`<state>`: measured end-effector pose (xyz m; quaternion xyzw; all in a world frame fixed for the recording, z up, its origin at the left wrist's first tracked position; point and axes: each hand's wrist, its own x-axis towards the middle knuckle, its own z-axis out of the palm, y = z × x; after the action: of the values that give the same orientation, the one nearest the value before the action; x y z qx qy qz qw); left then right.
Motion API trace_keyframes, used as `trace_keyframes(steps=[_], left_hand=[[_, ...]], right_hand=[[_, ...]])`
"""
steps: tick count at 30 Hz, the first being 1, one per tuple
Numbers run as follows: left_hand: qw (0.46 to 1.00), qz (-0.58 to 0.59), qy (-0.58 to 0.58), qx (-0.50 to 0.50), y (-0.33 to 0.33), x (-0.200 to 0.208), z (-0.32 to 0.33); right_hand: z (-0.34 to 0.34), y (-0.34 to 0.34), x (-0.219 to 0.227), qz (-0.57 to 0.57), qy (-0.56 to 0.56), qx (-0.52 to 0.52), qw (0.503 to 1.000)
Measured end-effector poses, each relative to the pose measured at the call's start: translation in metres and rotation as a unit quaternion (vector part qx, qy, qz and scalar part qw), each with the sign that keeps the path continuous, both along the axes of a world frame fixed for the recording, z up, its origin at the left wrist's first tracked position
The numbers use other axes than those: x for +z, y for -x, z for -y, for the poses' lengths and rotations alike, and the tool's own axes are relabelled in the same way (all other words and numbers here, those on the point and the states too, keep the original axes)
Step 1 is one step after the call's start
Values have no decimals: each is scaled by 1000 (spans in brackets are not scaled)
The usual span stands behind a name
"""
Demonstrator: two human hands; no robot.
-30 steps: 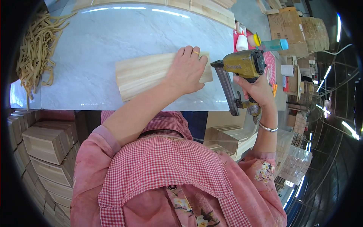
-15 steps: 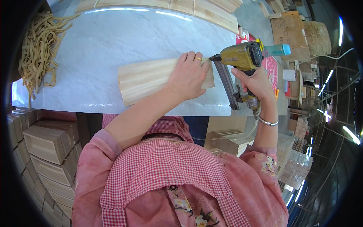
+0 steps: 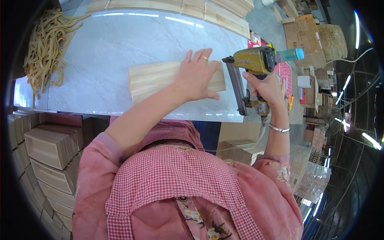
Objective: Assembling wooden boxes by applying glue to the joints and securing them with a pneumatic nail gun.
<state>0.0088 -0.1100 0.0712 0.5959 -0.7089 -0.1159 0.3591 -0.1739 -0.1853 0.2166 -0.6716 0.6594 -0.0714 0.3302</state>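
A pale rectangular wooden piece [image 3: 156,80] lies on the marbled white table [image 3: 112,42]. Above its right part is my left hand [image 3: 197,76], fingers spread, with a ring on one finger; whether the palm touches the wood I cannot tell. My right hand [image 3: 267,89] is wrapped round the handle of a yellow and black pneumatic stapler [image 3: 252,60]. The stapler's long dark magazine stands just beyond the right end of the wooden piece, apart from it. An air hose runs down from the stapler's base past my right wrist.
Tan straps [image 3: 50,50] are heaped at the table's left end. Long wooden boards [image 3: 192,10] line its far edge. Wooden boxes [image 3: 48,146] are stacked below at the left, with more wooden pieces [image 3: 240,150] under the table. Cardboard cartons [image 3: 302,38] stand at the far right.
My left hand has loosened from the wooden piece, its fingers lifting and spreading. The stapler stays at the right in my right hand, almost unmoved.
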Motion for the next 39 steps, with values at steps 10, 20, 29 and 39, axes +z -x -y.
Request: trace_keyframes(steps=[10,20,29,39], left_hand=[[982,125,-136,29,-122,13,-106],[987,130,-16,95,-73,-9,-51],[983,149,-15,110,-69,-3,-51],[988,101,-9,113,-73,-9,-52]], right_hand=[[-48,34,-2,106,65,3,992],[-65,28,-5,85,25,18,996],[-62,18,-5,50,6,53,997],[-59,10,-4,29,-21,32,999]])
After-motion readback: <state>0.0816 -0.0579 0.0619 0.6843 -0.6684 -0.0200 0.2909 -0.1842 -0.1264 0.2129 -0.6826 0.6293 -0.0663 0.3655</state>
